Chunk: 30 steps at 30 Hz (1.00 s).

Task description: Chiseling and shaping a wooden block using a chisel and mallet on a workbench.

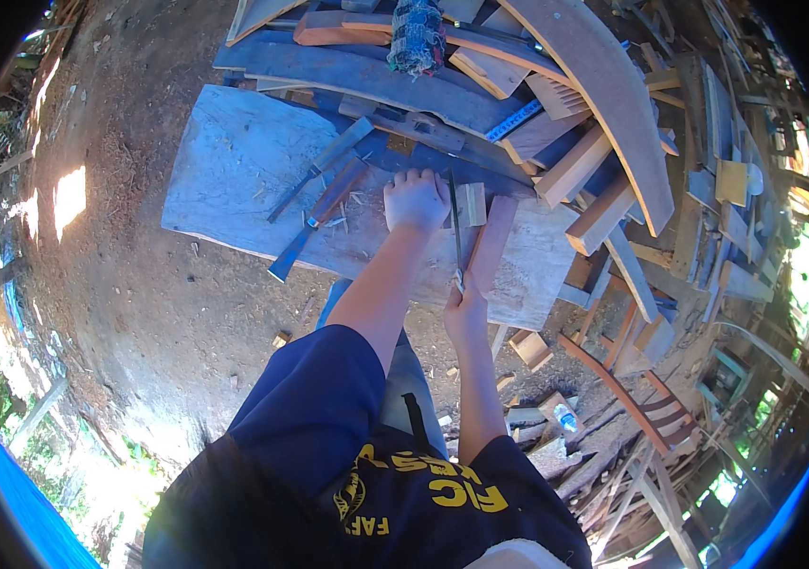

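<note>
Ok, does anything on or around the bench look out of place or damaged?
The wide chisel, lying left of the left hand, looks slightly out of place: its blade tip appears to stick out past the wooden bench's near edge, where it might get bumped. I see no obvious damage or spill.

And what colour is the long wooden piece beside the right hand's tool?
The wooden piece looks reddish-brown, clearest in the head view.

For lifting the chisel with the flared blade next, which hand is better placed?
Probably the left hand: it is nearer to the chisel, though whatever it may hold is hidden. The right hand is farther away and grips a thin-bladed tool.
</note>
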### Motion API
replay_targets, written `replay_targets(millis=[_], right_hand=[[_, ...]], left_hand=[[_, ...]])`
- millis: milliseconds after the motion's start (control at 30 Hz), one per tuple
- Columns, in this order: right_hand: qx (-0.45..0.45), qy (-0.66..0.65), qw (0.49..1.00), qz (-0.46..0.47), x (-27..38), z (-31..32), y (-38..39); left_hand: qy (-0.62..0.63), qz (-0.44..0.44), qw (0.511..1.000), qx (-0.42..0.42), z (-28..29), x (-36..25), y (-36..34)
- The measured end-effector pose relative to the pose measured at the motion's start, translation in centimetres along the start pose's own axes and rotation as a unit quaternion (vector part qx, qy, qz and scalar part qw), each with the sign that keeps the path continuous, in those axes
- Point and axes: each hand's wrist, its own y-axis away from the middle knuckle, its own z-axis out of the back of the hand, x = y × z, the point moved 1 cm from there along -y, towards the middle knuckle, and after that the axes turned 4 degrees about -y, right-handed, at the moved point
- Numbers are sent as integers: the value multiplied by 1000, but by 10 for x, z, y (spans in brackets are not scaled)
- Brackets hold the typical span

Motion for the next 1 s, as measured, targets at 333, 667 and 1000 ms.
replay_targets(millis=[333,667,1000], right_hand=[[23,58,998,0,11,2,-44],[-46,-26,995,-82,17,50,57],[-80,-42,994,-68,-7,41,42]], left_hand=[[9,-12,1000,3,1,-5,2],[-2,-3,1000,8,0,0,0],[-8,3,999,40,8,-3,0]])
